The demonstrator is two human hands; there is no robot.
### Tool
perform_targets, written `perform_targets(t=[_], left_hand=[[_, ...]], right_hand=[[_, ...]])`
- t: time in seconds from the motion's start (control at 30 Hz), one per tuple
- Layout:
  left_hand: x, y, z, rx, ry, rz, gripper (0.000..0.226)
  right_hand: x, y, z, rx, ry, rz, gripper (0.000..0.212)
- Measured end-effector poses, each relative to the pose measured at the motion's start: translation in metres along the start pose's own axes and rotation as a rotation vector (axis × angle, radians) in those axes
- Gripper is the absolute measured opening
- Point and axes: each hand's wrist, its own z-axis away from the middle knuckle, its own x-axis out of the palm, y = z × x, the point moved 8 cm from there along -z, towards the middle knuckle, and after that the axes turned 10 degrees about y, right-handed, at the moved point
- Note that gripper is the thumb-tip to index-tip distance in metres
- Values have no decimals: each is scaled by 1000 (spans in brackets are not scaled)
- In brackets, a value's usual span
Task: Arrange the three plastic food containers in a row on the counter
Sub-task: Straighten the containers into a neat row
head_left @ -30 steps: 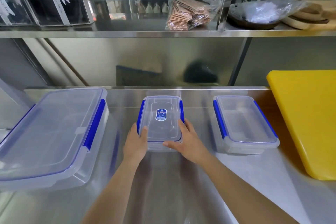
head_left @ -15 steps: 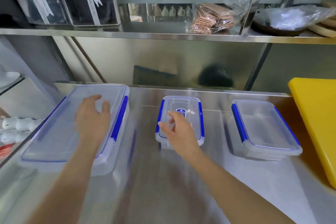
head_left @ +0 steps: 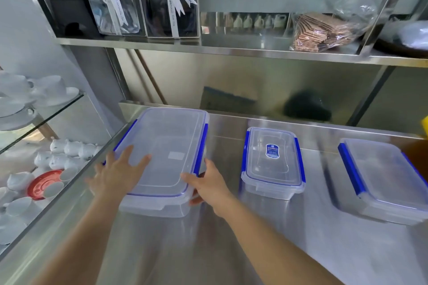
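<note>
Both hands frame the large container (head_left: 166, 159): left hand (head_left: 115, 174) spread flat on its lid, right hand (head_left: 209, 186) cupping the near corner, likely squaring it with the 2 smaller containers.

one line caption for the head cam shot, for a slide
Both hands on the large container; small and medium containers sit alongside.

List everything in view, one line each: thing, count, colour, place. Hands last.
large container: 1, clear with blue clips, counter left
small container: 1, clear with blue clips, blue label, counter middle
medium container: 1, clear with blue clips, counter right
counter: 1, steel
gift boxes: 2, clear, white ribbons, upper shelf
bagged brown stack: 1, upper shelf
white crockery: several, glass shelves, left
left hand: on large container's lid
right hand: at its near right corner
</note>
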Motion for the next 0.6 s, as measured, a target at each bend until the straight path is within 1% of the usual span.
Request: perform_targets(t=[0.1, 0.2, 0.3, 0.4, 0.5, 0.57, 0.6], left_hand=[[3, 6, 2, 41, -22, 24, 76], [2, 8, 1, 42, -27, 41, 76], [-2, 11, 9, 51, -22, -38, 72], [-4, 13, 9, 62, -19, -59, 72], [-4, 13, 11, 59, -57, -61, 73], [-5, 12, 13, 56, -75, -54, 74], [-8, 13, 12, 66, -67, -54, 74]], right_hand=[[-4, 4, 1, 32, 7, -53, 51], [-5, 5, 1, 28, 14, -39, 58], [-5, 7, 0, 44, 22, -34, 60], [-6, 8, -2, 44, 23, -17, 65], [-8, 6, -3, 8, 37, 117, 65], [-12, -3, 2, -59, 37, 215, 59], [-17, -8, 2, -88, 29, 226, 56]])
